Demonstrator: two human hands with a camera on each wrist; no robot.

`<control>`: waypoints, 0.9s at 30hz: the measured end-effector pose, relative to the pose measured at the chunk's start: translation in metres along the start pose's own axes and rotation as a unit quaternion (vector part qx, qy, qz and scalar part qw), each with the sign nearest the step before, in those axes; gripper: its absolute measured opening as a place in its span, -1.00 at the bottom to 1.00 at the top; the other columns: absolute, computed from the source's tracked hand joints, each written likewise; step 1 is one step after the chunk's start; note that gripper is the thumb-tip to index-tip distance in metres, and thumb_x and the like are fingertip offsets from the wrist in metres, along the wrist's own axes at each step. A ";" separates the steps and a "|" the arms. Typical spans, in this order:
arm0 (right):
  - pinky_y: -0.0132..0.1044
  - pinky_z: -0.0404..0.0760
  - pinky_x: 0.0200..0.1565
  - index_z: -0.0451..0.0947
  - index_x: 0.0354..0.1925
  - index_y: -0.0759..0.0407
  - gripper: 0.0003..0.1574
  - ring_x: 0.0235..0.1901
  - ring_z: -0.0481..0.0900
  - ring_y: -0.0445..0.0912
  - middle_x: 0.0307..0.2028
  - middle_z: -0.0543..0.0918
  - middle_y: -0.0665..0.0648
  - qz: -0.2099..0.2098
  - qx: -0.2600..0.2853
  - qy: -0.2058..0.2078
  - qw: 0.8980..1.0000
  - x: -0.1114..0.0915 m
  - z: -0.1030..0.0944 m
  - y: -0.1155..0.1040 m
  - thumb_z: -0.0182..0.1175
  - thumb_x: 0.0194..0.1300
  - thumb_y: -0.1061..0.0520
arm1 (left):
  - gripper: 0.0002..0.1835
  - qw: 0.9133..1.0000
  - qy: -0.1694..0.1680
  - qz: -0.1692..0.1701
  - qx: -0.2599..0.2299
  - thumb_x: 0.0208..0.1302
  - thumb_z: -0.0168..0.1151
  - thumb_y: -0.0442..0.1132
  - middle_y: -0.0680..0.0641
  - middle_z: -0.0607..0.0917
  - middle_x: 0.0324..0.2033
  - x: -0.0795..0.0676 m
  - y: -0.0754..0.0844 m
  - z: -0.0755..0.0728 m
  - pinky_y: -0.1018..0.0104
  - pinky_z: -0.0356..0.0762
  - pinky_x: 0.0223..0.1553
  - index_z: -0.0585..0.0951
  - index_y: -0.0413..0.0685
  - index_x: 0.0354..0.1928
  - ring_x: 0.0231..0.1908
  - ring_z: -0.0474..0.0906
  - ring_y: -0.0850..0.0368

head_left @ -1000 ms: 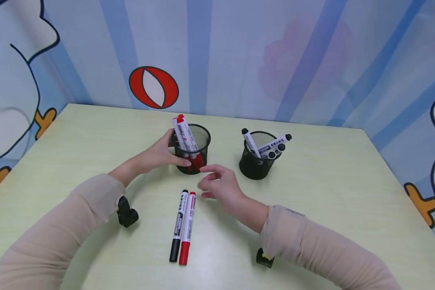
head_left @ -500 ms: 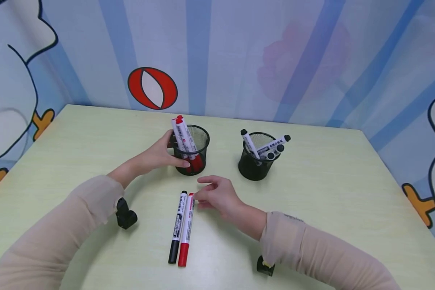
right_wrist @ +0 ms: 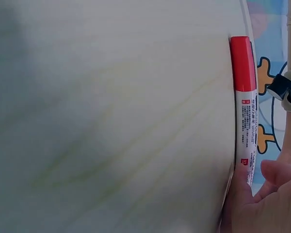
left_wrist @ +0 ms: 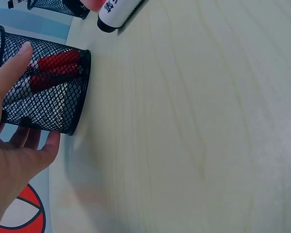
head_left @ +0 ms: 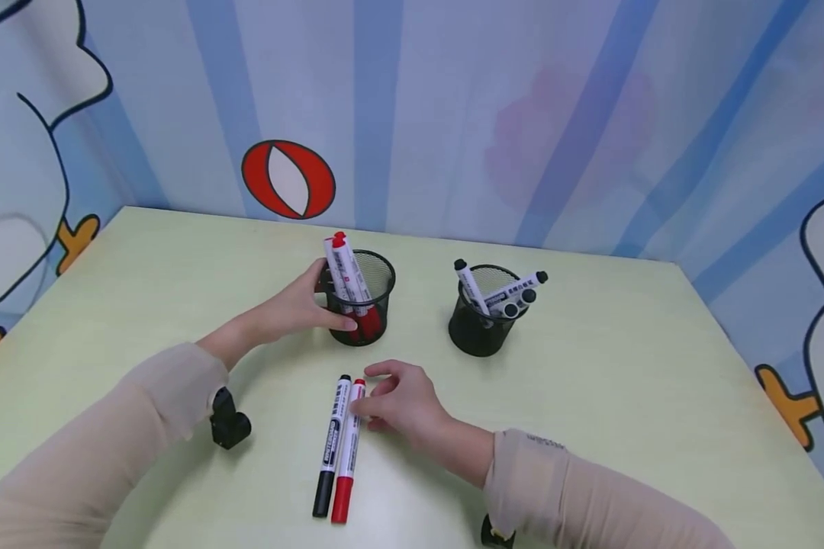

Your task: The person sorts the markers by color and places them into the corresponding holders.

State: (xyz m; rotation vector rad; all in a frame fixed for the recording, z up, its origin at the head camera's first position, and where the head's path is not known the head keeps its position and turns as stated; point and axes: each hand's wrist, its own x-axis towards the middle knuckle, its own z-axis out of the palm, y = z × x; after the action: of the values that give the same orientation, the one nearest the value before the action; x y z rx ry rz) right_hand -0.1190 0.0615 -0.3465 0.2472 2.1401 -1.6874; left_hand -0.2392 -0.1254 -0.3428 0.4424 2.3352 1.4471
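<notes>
My left hand (head_left: 294, 311) holds a black mesh pen cup (head_left: 379, 303) by its left side, thumb across the front. Inside it stand several red-capped markers (head_left: 349, 274), caps down, also visible through the mesh in the left wrist view. My right hand (head_left: 407, 402) is at the upper end of a red whiteboard marker (head_left: 349, 455) lying on the table. Its thumb overlaps the barrel, and the index finger stretches past the end with a gap below. Alongside lies a black whiteboard marker (head_left: 332, 438); both caps point toward me.
To the right stands a second black mesh pen cup (head_left: 477, 333), with several black-ended markers (head_left: 511, 290) leaning in it. The pale table (head_left: 604, 396) runs back to a blue striped backdrop (head_left: 439, 114) printed with cartoon figures.
My right hand has come down from near the left cup to the red marker's upper end. The left hand keeps its grip on the cup. The whole view has shifted slightly.
</notes>
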 end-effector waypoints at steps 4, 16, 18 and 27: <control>-0.39 0.58 -0.52 0.52 -0.01 0.22 -0.41 -0.63 0.47 -0.13 -0.45 0.47 0.11 -0.026 -0.044 0.001 0.999 0.001 0.002 -0.001 0.45 -0.08 0.28 | 0.11 1.000 0.003 0.007 0.001 -0.01 0.45 -0.12 -0.15 0.15 0.33 0.000 0.002 -0.001 -0.15 0.17 0.23 -0.13 -0.01 0.43 0.32 0.02 -0.12; -0.43 0.43 -0.62 0.54 -0.10 0.23 -0.44 -0.71 0.40 -0.12 -0.52 0.42 0.09 -0.040 -0.109 -0.026 0.993 0.001 0.007 -0.009 0.46 -0.15 0.35 | 0.10 1.000 -0.001 -0.002 -0.003 0.00 0.44 -0.15 -0.16 0.14 0.33 -0.003 0.002 -0.004 -0.16 0.17 0.22 -0.14 -0.01 0.42 0.32 0.00 -0.13; -0.43 0.42 -0.61 0.54 -0.10 0.22 -0.44 -0.69 0.41 -0.11 -0.53 0.44 0.10 -0.035 -0.119 -0.029 0.992 0.001 0.007 -0.010 0.46 -0.15 0.36 | 0.10 1.000 -0.001 -0.003 -0.004 0.01 0.44 -0.15 -0.16 0.14 0.33 -0.003 0.001 -0.003 -0.15 0.18 0.22 -0.15 0.00 0.43 0.31 0.01 -0.12; -0.42 0.45 -0.59 0.54 -0.08 0.21 -0.44 -0.66 0.46 -0.10 -0.56 0.50 0.13 -0.028 -0.160 -0.034 0.986 0.006 0.002 -0.013 0.41 -0.13 0.39 | 0.10 1.000 0.004 -0.010 -0.006 -0.01 0.45 -0.15 -0.16 0.14 0.33 0.000 -0.001 0.001 -0.15 0.18 0.22 -0.12 -0.02 0.42 0.31 0.01 -0.13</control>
State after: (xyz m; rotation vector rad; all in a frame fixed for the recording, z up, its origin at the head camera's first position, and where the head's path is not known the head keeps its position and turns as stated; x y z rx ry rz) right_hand -0.1290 0.0560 -0.3376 0.0359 2.3440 -1.3308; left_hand -0.2392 -0.1251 -0.3437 0.4103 2.3297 1.4567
